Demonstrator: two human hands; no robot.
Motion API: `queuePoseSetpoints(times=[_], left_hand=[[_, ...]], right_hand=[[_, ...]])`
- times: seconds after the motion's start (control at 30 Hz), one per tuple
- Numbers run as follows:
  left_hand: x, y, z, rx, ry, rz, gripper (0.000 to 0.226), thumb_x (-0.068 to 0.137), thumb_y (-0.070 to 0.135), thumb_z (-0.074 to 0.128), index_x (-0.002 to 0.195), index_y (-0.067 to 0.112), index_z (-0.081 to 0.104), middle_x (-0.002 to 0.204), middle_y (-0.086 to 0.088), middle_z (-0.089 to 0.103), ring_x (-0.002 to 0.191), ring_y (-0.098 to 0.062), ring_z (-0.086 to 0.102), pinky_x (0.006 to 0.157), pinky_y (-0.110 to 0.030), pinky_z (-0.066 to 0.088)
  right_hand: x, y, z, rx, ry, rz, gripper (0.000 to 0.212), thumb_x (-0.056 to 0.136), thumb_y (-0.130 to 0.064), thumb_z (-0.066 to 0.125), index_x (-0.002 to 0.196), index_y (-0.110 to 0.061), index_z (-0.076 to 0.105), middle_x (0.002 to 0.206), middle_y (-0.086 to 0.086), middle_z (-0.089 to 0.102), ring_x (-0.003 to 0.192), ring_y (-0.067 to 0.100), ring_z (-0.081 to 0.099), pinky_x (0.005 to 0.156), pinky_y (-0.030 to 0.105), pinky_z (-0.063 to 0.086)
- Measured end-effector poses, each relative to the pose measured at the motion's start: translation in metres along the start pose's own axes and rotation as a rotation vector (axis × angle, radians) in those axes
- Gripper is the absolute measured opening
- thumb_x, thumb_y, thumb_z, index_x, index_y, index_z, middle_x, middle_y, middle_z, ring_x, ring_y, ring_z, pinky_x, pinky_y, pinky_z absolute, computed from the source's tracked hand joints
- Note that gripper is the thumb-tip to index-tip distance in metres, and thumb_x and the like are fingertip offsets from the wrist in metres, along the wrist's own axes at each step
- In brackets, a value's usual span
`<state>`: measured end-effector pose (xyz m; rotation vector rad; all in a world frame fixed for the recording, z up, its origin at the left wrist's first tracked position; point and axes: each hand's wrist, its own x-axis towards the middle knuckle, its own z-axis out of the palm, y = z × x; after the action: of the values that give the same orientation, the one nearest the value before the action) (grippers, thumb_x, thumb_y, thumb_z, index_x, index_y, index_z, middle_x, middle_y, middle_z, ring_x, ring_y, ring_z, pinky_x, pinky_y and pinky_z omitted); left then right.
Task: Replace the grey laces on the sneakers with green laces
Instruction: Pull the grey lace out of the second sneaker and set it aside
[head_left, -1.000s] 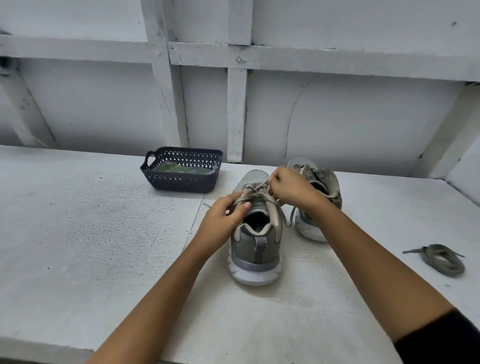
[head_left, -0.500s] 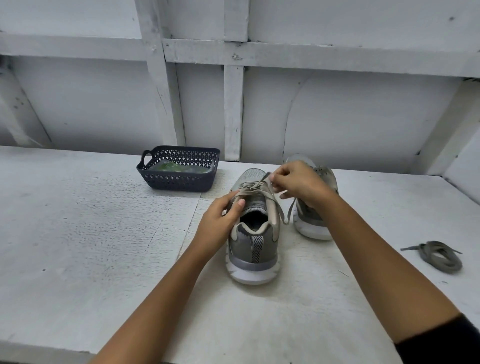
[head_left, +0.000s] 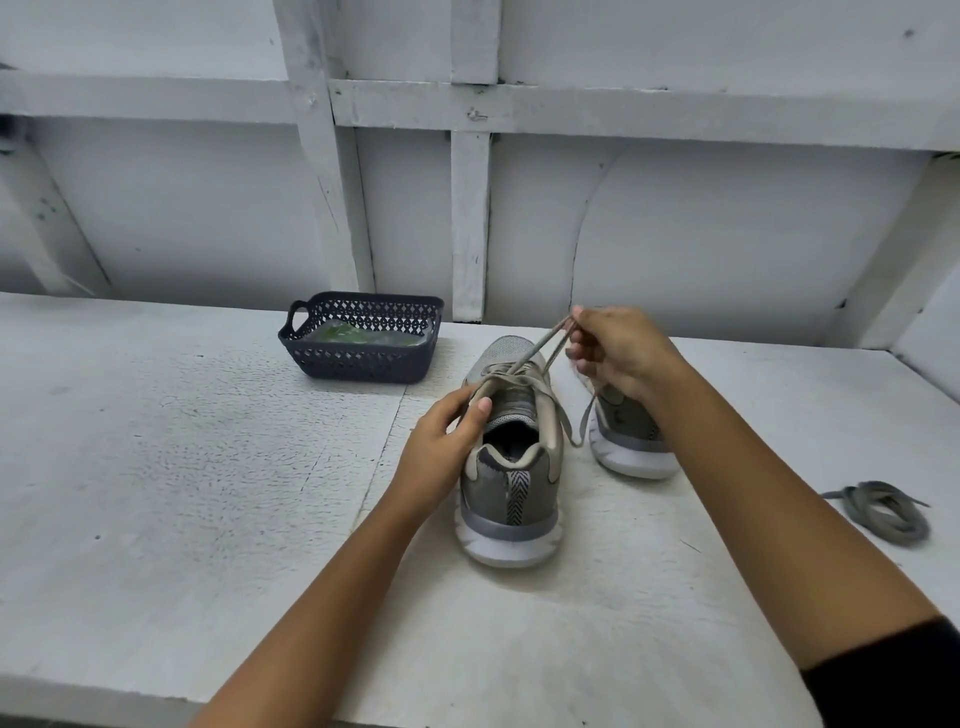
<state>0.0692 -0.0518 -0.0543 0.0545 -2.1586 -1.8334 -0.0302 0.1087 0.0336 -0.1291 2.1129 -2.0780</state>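
Two grey sneakers stand on the white table, heels toward me. The near sneaker (head_left: 511, 483) is in the middle and still carries a grey lace (head_left: 540, 347). My left hand (head_left: 444, 447) grips the left side of its collar. My right hand (head_left: 621, 351) pinches a loop of the grey lace and holds it taut above the shoe's toe. The second sneaker (head_left: 631, 441) stands behind my right wrist, mostly hidden. A dark basket (head_left: 363, 358) at the back left holds the green laces (head_left: 358, 336) in a clear wrapper.
A loose coiled grey lace (head_left: 883, 512) lies on the table (head_left: 182, 467) at the right. A white panelled wall with wooden battens rises right behind the table. The table's front edge runs along the bottom left.
My right hand has lifted up and to the right, drawing a loop of the grey lace out of the near sneaker. My left hand keeps its hold on the shoe's collar.
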Motion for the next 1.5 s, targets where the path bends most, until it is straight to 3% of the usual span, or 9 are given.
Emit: queuePoseSetpoints(times=[0.07,0.17,0.27,0.5,0.63,0.73,1.03,1.3,1.5], left_hand=[[-0.001,0.0,0.0,-0.012,-0.002,0.002,0.028,0.094,0.028,0.054,0.121,0.024,0.062,0.119,0.011,0.064,0.114,-0.001,0.056,0.101,-0.023,0.042],[-0.002,0.001,0.002,-0.019,0.001,0.005,0.028,0.094,0.028,0.054,0.121,0.025,0.062,0.12,0.011,0.064,0.114,0.001,0.055,0.099,-0.021,0.042],[-0.002,0.0,0.002,-0.025,0.009,0.008,0.025,0.095,0.027,0.053,0.117,0.026,0.062,0.118,0.01,0.064,0.112,0.001,0.056,0.096,-0.017,0.042],[-0.001,-0.002,0.003,-0.039,0.013,0.003,0.025,0.095,0.028,0.053,0.116,0.025,0.064,0.116,0.009,0.065,0.111,-0.001,0.057,0.094,-0.018,0.042],[-0.002,-0.003,0.004,-0.059,0.017,-0.007,0.025,0.094,0.028,0.054,0.116,0.022,0.064,0.116,0.007,0.066,0.112,-0.005,0.057,0.1,-0.025,0.043],[-0.002,-0.002,0.005,-0.072,0.012,-0.006,0.022,0.094,0.027,0.054,0.114,0.024,0.064,0.114,0.007,0.066,0.11,-0.005,0.058,0.099,-0.026,0.044],[-0.001,-0.002,0.005,-0.086,0.016,-0.015,0.028,0.094,0.027,0.054,0.119,0.021,0.063,0.117,0.008,0.065,0.112,-0.002,0.057,0.098,-0.021,0.043],[-0.001,-0.004,0.005,-0.09,0.019,-0.023,0.029,0.094,0.027,0.055,0.12,0.019,0.063,0.118,0.007,0.065,0.112,-0.003,0.057,0.101,-0.027,0.043],[-0.001,-0.003,0.004,-0.074,0.009,-0.014,0.029,0.094,0.028,0.054,0.12,0.022,0.063,0.118,0.01,0.065,0.112,0.0,0.057,0.099,-0.023,0.042]], right_hand=[[-0.002,0.0,0.002,0.03,0.0,0.039,0.034,0.1,-0.026,0.044,0.072,-0.01,0.053,0.061,0.003,0.048,0.042,0.007,0.05,0.04,0.016,0.041],[-0.016,0.006,0.001,-0.358,-0.151,0.049,0.034,0.096,-0.038,0.049,0.081,-0.009,0.059,0.071,0.003,0.056,0.058,0.011,0.054,0.048,0.02,0.043],[-0.02,0.014,0.001,-0.611,-0.204,-0.061,0.024,0.095,-0.024,0.055,0.074,-0.013,0.06,0.071,0.001,0.06,0.059,0.006,0.056,0.045,0.014,0.043],[-0.001,-0.01,-0.011,0.013,0.091,-0.167,0.03,0.099,-0.016,0.046,0.073,-0.004,0.056,0.064,0.01,0.057,0.041,0.007,0.058,0.045,0.017,0.051],[-0.009,0.007,-0.009,-0.292,-0.042,0.005,0.035,0.094,-0.034,0.055,0.08,-0.003,0.062,0.066,0.007,0.056,0.055,0.014,0.053,0.047,0.019,0.046],[-0.019,0.019,-0.003,-0.542,-0.178,-0.025,0.021,0.092,-0.024,0.06,0.083,-0.007,0.065,0.068,0.003,0.058,0.059,0.009,0.054,0.049,0.017,0.043],[-0.003,-0.014,-0.013,-0.048,0.258,-0.213,0.028,0.099,-0.012,0.045,0.072,-0.008,0.051,0.064,0.009,0.056,0.036,0.005,0.056,0.042,0.018,0.051],[-0.023,0.027,0.003,-0.46,-0.072,-0.014,0.024,0.094,-0.027,0.057,0.086,-0.005,0.065,0.071,0.005,0.059,0.061,0.014,0.056,0.052,0.023,0.048],[-0.02,0.023,-0.002,-0.49,0.023,-0.131,0.015,0.092,-0.002,0.054,0.099,0.002,0.067,0.068,0.005,0.059,0.058,0.009,0.054,0.051,0.016,0.05]])
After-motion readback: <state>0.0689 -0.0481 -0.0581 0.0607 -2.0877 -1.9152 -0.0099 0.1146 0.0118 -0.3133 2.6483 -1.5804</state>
